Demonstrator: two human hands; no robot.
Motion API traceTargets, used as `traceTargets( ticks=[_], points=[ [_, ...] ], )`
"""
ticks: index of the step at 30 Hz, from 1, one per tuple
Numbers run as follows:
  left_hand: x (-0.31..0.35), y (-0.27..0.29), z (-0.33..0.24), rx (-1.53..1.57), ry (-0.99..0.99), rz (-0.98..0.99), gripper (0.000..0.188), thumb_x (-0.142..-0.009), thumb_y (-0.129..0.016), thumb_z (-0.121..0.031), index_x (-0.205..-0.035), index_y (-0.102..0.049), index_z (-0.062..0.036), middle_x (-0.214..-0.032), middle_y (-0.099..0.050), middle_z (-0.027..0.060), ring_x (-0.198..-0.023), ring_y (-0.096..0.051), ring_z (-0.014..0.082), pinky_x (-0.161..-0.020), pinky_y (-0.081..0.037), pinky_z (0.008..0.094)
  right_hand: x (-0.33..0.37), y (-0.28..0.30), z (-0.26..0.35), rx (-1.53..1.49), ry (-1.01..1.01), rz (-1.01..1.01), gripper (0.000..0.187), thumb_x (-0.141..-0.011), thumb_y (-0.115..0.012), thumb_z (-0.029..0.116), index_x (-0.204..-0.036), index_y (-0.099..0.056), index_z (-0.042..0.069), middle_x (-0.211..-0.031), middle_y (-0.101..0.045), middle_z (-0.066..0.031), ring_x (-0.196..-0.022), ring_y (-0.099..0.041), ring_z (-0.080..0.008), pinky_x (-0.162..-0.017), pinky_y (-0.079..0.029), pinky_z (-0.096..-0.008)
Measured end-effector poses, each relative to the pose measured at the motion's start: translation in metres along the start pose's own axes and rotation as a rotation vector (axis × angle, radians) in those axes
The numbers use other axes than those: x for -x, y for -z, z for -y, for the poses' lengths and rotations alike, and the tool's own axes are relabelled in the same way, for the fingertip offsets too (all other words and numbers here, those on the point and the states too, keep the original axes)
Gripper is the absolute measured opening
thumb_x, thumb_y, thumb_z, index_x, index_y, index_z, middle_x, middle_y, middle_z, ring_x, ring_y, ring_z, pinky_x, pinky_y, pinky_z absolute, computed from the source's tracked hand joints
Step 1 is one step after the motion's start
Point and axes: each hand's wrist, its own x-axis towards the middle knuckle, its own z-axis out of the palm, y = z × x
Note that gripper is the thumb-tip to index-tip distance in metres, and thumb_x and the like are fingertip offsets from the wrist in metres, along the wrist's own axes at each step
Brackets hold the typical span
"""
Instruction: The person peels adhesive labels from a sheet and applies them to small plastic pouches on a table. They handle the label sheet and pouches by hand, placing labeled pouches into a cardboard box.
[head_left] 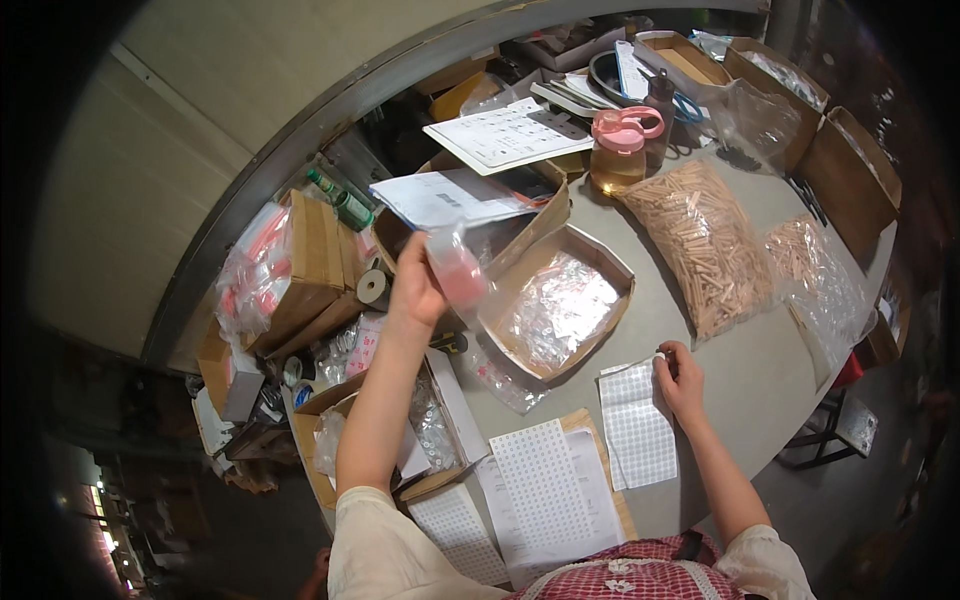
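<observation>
My left hand (416, 285) is raised over the boxes at the left of the table. Its fingers close on a small clear plastic bag (459, 272) with something pink in it; motion blurs the bag. Below and right of it sits an open cardboard tray (560, 305) full of shiny clear plastic packets. My right hand (682, 382) rests at the upper right edge of a white sheet of small round stickers (638, 430), its fingers bent around that edge. More sticker sheets (545, 480) lie on papers close to my body.
A large clear bag of small wooden pegs (700, 250) lies to the right, with a smaller bag (810, 265) beside it. Behind stands a pink-lidded bottle (620, 150). Boxes of plastic packets (255, 275) crowd the left, and a papers-topped carton (450, 195) stands farther back.
</observation>
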Motion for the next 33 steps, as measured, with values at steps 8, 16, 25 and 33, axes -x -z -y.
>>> traceTargets(
  ticks=[8, 16, 25, 33],
  points=[
    [-0.046, -0.085, 0.06, -1.809, -0.51, 0.027, 0.02, -0.091, -0.068, -0.018, -0.108, -0.067, -0.007, -0.085, -0.073, 0.0129, -0.072, -0.071, 0.0312, -0.069, -0.057, 0.0408, 0.002, 0.003, 0.003, 0.023, -0.009, 0.017, 0.018, -0.092, -0.069, 0.013, -0.107, -0.067, 0.003, -0.071, -0.06, -0.0079, -0.059, -0.057, -0.0161, -0.058, -0.047, -0.0306],
    [-0.144, 0.006, 0.0, -2.4, -0.521, 0.452, 0.029, -0.085, -0.063, -0.013, -0.111, -0.076, -0.0135, -0.098, -0.074, 0.018, -0.092, -0.07, 0.0399, -0.082, -0.057, 0.0487, 0.006, -0.009, -0.01, 0.028, -0.043, 0.038, 0.023, -0.09, -0.062, 0.016, -0.109, -0.069, 0.004, -0.095, -0.07, -0.0214, -0.084, -0.068, -0.0403, -0.075, -0.055, -0.0459],
    [-0.167, 0.081, 0.006, -2.456, -0.584, 0.37, 0.028, -0.086, -0.06, -0.005, -0.113, -0.062, -0.0083, -0.072, -0.064, 0.0221, -0.069, -0.063, 0.0441, -0.062, -0.049, 0.0556, 0.004, 0.006, -0.02, 0.02, 0.045, 0.032, 0.021, -0.093, -0.061, 0.021, -0.106, -0.062, 0.004, -0.093, -0.068, -0.0206, -0.089, -0.067, -0.0413, -0.077, -0.053, -0.0473],
    [-0.055, 0.079, -0.068, -2.564, -0.209, 0.017, 0.028, -0.098, -0.062, -0.031, -0.102, -0.064, -0.0031, -0.09, -0.072, 0.022, -0.082, -0.07, 0.0407, -0.075, -0.051, 0.0544, 0.007, 0.001, -0.011, -0.06, 0.032, 0.048, 0.018, -0.092, -0.059, 0.017, -0.102, -0.059, 0.002, -0.089, -0.065, -0.02, -0.085, -0.065, -0.0404, -0.075, -0.051, -0.0483]
  ],
)
